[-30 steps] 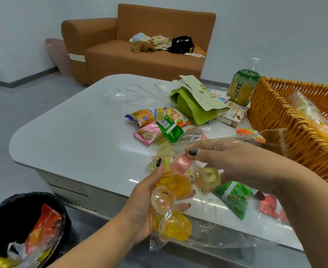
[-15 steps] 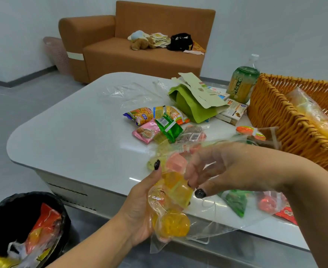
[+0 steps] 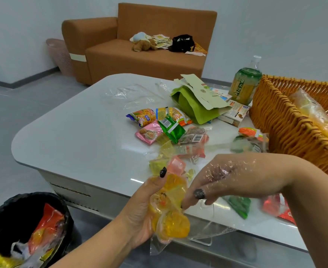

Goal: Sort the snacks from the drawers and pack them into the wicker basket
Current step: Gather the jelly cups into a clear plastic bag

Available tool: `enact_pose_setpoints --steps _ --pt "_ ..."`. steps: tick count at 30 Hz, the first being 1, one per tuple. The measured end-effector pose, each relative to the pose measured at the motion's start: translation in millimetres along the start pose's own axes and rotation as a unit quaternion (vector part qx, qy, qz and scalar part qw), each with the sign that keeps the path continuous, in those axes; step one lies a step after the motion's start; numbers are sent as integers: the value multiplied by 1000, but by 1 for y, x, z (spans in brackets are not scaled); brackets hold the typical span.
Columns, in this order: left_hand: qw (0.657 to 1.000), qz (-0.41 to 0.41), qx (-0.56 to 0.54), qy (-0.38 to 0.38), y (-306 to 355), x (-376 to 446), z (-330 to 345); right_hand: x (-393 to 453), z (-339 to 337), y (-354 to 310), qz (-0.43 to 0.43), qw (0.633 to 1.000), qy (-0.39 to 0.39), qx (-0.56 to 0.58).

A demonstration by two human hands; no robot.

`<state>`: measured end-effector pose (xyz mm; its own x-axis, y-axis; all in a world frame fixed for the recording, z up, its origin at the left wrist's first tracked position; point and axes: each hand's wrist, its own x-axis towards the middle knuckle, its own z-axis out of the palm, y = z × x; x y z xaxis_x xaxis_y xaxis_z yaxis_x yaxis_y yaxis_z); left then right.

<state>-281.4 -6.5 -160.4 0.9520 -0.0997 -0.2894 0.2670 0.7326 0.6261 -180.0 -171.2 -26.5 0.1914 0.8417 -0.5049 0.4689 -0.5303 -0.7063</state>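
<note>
Centrally: clear plastic bag of jelly cups (image 3: 170, 215) (yellow/orange, one pink near top), held in front of table's near edge. Left hand (image 3: 140, 215) grips it from the left, fingers curled round the bundle, thumb w/ dark nail up against the top cups. Right hand (image 3: 229, 178) is inside or behind the bag's open film (crinkled plastic lies over its back), fingers bent down, tips pinching at the cups; can't tell exactly which cup.

Wicker basket (image 3: 279, 120): on table, right side, well apart from the bag; holds a clear bag w/ yellow contents (image 3: 318, 117) against its inner wall.

White table (image 3: 78, 136), other items:
- Loose snack packets (image 3: 159, 124) in a cluster mid-table: orange/blue, pink, green, barcode-backed one.
- More packets, green and red (image 3: 256, 206), under right forearm, near front edge.
- Orange/green packets (image 3: 250, 136) just beside basket's wall.
- Torn green carton (image 3: 196, 101), flaps open, behind the cluster.
- Small box (image 3: 234, 113) beside carton.
- Green drink bottle (image 3: 244, 84), upright, next to basket's far corner.
- Empty clear film (image 3: 132, 93), far left of items.

Off table: black-lined bin (image 3: 24, 229), lower left, wrappers inside. Brown sofa (image 3: 140, 47) at back w/ soft toy, papers, black bag (details small). Pink hamper (image 3: 59, 55) beside sofa.
</note>
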Motion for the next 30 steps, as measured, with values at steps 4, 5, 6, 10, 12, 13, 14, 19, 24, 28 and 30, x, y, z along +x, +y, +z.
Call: enact_pose_setpoints --steps 4,5,6,10,12,13,14,19,24,28,30 --pt "999 46 16 17 1 1 -3 4 -2 1 6 999 36 -24" --pt "997 58 25 39 4 1 -5 2 -4 0 -1 997 76 -16" --pt "996 68 26 58 8 2 -9 -1 -6 -2 -11 991 135 12" --pt "990 92 -4 102 24 -2 -18 -9 -22 2 -39 879 422 217" --pt "986 115 -16 119 30 -6 -22 -4 -30 14 -17 822 510 255" --pt "984 123 -19 128 33 -7 -24 2 -33 24 8 801 541 258" --pt "982 128 -22 138 35 -8 -26 12 -35 37 40 785 563 255" --pt "963 158 -38 217 44 -3 -37 67 -31 105 200 812 534 124" --pt "928 200 -52 309 50 6 -40 101 -31 128 236 820 511 104" --pt "908 227 -67 345 54 11 -44 119 -40 134 269 802 532 44" --pt "906 227 -60 352 57 13 -48 125 -43 136 304 798 520 -21"
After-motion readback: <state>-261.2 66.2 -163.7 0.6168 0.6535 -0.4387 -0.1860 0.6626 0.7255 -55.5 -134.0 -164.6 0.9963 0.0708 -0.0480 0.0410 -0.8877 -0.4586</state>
